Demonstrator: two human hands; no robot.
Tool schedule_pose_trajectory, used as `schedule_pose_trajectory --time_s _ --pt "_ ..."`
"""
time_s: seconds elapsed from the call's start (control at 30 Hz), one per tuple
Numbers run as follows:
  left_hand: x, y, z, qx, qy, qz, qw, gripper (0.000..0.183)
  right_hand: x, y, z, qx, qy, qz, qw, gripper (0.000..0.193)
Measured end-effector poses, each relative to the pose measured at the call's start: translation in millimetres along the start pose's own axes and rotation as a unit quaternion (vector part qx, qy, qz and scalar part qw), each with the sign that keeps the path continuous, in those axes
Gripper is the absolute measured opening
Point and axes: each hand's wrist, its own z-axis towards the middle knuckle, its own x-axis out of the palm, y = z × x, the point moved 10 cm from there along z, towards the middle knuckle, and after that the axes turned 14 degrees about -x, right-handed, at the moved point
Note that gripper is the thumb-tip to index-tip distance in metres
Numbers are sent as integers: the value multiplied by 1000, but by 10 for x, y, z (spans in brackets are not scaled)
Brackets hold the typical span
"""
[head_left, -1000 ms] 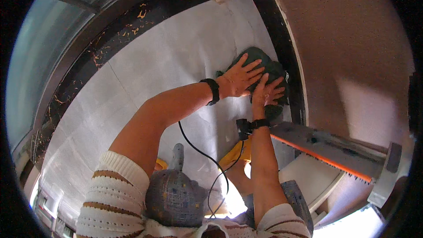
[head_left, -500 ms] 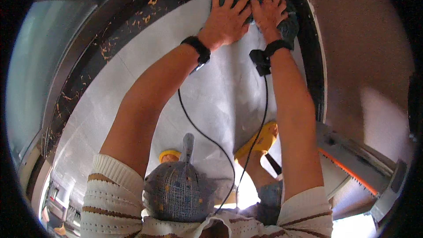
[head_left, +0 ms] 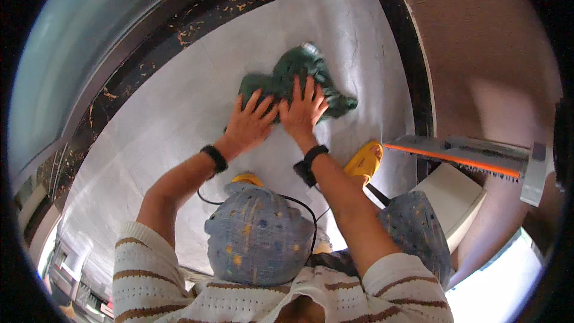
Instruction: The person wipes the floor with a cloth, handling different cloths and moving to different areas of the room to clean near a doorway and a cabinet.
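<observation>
A crumpled dark green cloth [head_left: 299, 63] lies bunched on the grey tiled floor [head_left: 203, 78] in front of me. Both of my hands press down on its near side, close together. My left hand [head_left: 250, 122] rests on the left part with its fingers spread. Beside it, my right hand [head_left: 302, 107] lies on the middle with fingers stretched out and apart. One end of the cloth trails off to the right. Each wrist wears a black band, and a small black device hangs at the right one. Whatever lies under the cloth is hidden.
Black marbled edging [head_left: 179, 33] borders the floor at left and right. A brown wall or panel [head_left: 478, 42] stands on the right, near an orange-edged brush head [head_left: 460, 155]. My yellow slippers [head_left: 366, 158] are on the floor by my knees. A black cable [head_left: 305, 206] loops below my wrists.
My hands have drawn the green cloth from the far edge back toward me and to the left. My knees have shifted, and the brush head appears higher in view.
</observation>
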Motion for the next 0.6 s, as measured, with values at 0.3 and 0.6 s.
schedule_pose_trajectory --time_s 0.3,0.6 --pt "63 -206 -925 2 28 -58 998 56 39 312 -1140 -19 49 41 998 67" --pt "60 -74 -427 -71 25 -38 996 66 182 -31 -624 129 21 41 991 71"
